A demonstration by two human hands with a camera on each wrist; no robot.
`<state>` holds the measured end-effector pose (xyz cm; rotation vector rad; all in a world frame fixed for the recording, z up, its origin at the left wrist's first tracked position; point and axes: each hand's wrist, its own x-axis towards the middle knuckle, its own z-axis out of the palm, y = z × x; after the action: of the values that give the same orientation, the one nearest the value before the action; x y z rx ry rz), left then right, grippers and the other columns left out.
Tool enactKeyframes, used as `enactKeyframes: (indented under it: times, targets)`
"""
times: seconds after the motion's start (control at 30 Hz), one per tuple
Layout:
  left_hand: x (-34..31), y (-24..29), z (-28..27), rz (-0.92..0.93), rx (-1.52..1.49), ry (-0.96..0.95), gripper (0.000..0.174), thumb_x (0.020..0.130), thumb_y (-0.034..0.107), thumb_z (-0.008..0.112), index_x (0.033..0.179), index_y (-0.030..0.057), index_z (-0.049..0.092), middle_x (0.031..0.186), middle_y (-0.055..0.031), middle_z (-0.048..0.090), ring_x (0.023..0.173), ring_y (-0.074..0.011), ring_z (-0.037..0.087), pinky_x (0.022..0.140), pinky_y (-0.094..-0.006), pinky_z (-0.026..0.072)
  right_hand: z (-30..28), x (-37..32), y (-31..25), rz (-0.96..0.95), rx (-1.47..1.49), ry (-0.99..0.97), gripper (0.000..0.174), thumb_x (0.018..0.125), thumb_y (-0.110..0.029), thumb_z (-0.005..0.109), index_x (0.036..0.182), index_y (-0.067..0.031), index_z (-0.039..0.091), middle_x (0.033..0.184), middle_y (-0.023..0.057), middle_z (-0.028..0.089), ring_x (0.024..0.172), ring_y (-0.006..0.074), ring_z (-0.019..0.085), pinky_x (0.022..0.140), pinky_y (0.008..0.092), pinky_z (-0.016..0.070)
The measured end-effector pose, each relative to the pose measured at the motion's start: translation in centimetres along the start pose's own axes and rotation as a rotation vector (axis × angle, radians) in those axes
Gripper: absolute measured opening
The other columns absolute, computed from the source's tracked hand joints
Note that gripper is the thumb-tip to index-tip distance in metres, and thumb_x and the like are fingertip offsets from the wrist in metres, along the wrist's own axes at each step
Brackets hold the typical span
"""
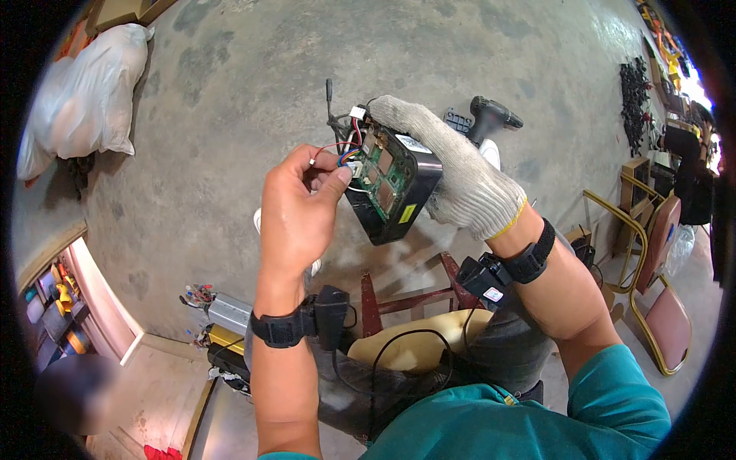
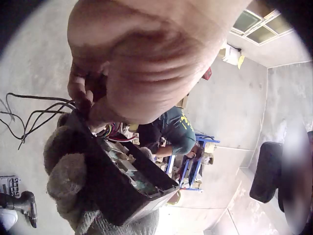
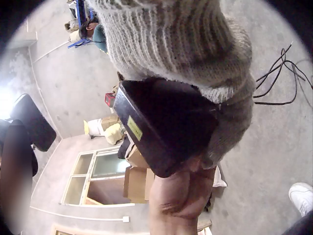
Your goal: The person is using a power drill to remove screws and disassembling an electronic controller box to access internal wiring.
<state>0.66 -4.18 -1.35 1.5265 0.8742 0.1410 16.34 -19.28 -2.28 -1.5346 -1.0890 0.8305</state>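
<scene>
Clasps a black rectangular plastic casing (image 1: 399, 188) in the right grip (image 1: 452, 176), gloved in pale knit cotton, fingers (image 1: 399, 113) wrapped over the far side. Carries it in the air between the two grips, well above the grey concrete floor (image 1: 230, 92). Exposes a green circuit board (image 1: 383, 172) at the open end, turned toward the left grip (image 1: 299, 203). Pinches thin red, blue and white wires (image 1: 343, 156) in the bare left grip, thumb against forefinger, right at the casing's open mouth.

Judged at risk: tearing of a wire from the board under a hard or angled pull by the left grip, owing to thin leads running short into the board. Likewise slipping of the casing out of the right grip under that same pull, smooth plastic against knit cotton, ending in a drop to the floor. Also possible: snagging of the loose black leads (image 1: 330, 100) trailing beyond the right grip. Notes a black cordless drill (image 1: 491, 115) on the floor beyond the right grip.
</scene>
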Motion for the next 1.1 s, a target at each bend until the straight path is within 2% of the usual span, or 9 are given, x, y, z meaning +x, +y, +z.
enactKeyframes:
  times: [0.07, 0.13, 0.27, 0.33, 0.63, 0.8, 0.97, 1.1]
  targets:
    - [0.0, 0.2, -0.3, -0.021, 0.004, -0.015, 0.007, 0.091, 0.0, 0.073, 0.09, -0.0015, 0.066, 0.074, 0.0043, 0.057, 0.067, -0.0047, 0.047, 0.061, -0.0233, 0.0402, -0.1, 0.1, -0.7, -0.024, -0.066, 0.012, 0.088, 0.065, 0.02, 0.063, 0.148, -0.0048, 0.048, 0.14, 0.0179, 0.061, 0.131, 0.0365, 0.058, 0.111, 0.0391, 0.0475]
    - [0.0, 0.3, -0.7, -0.043, 0.008, -0.032, 0.006, 0.091, 0.0, 0.073, 0.09, -0.0015, 0.067, 0.075, 0.0045, 0.058, 0.067, -0.0045, 0.047, 0.062, -0.023, 0.0401, -0.2, 0.1, -1.3, 0.0, -0.166, 0.029, 0.088, 0.066, 0.021, 0.063, 0.149, -0.0054, 0.048, 0.141, 0.0165, 0.06, 0.13, 0.0335, 0.06, 0.11, 0.0375, 0.0478]
    - [0.0, 1.0, -0.9, -0.089, -0.074, -0.07, 0.003, 0.092, -0.001, 0.072, 0.091, -0.0025, 0.069, 0.079, 0.0025, 0.063, 0.071, -0.005, 0.052, 0.066, -0.0232, 0.0422, 0.0, -0.1, -1.4, -0.025, -0.125, 0.027, 0.09, 0.066, 0.02, 0.067, 0.15, -0.0048, 0.046, 0.14, 0.0143, 0.061, 0.126, 0.0291, 0.061, 0.107, 0.0352, 0.0495]
    - [0.0, 1.3, -1.0, -0.113, -0.072, -0.073, 0.003, 0.092, -0.001, 0.071, 0.092, -0.0028, 0.069, 0.08, 0.0017, 0.065, 0.072, -0.0053, 0.053, 0.068, -0.0233, 0.0429, 0.1, 0.1, -2.1, 0.021, -0.142, 0.078, 0.062, 0.08, 0.003, 0.075, 0.138, -0.006, 0.057, 0.123, 0.0094, 0.068, 0.109, 0.0223, 0.068, 0.094, 0.0324, 0.0558]
    - [0.1, 1.1, -1.2, -0.14, -0.044, -0.105, 0.004, 0.092, 0.0, 0.072, 0.093, -0.0025, 0.07, 0.081, 0.0017, 0.065, 0.074, -0.0054, 0.054, 0.068, -0.0232, 0.0427, -0.1, 0.1, -1.8, 0.031, -0.084, 0.048, 0.047, 0.084, -0.01, 0.074, 0.13, -0.0077, 0.061, 0.113, 0.0069, 0.069, 0.098, 0.0193, 0.068, 0.084, 0.0316, 0.0564]
    - [0.1, 1.2, -1.3, -0.147, -0.048, -0.104, 0.005, 0.092, 0.001, 0.072, 0.093, -0.0027, 0.07, 0.081, 0.0021, 0.064, 0.073, -0.0051, 0.054, 0.068, -0.0232, 0.0427, 0.1, 0.3, -1.8, 0.074, 0.046, 0.038, 0.04, 0.087, -0.017, 0.073, 0.125, -0.0086, 0.063, 0.107, 0.0055, 0.069, 0.092, 0.0177, 0.068, 0.078, 0.0312, 0.0567]
    - [0.0, 1.4, -1.3, -0.153, -0.058, -0.102, 0.005, 0.092, 0.001, 0.072, 0.094, -0.0029, 0.07, 0.081, 0.002, 0.064, 0.073, -0.0053, 0.054, 0.068, -0.0234, 0.0433, 0.5, 0.8, -2.4, 0.227, 0.321, 0.076, 0.035, 0.09, -0.024, 0.072, 0.12, -0.0096, 0.065, 0.101, 0.0041, 0.07, 0.086, 0.016, 0.068, 0.073, 0.0308, 0.057]
    - [0.1, 1.5, -1.4, -0.168, -0.049, -0.115, 0.005, 0.093, 0.001, 0.072, 0.094, -0.0029, 0.07, 0.081, 0.0024, 0.064, 0.073, -0.0052, 0.054, 0.068, -0.0233, 0.0436, 0.6, 1.7, -4.1, 0.547, 0.654, 0.166, 0.032, 0.092, -0.03, 0.072, 0.117, -0.0103, 0.067, 0.097, 0.003, 0.07, 0.082, 0.0147, 0.068, 0.068, 0.0305, 0.0573]
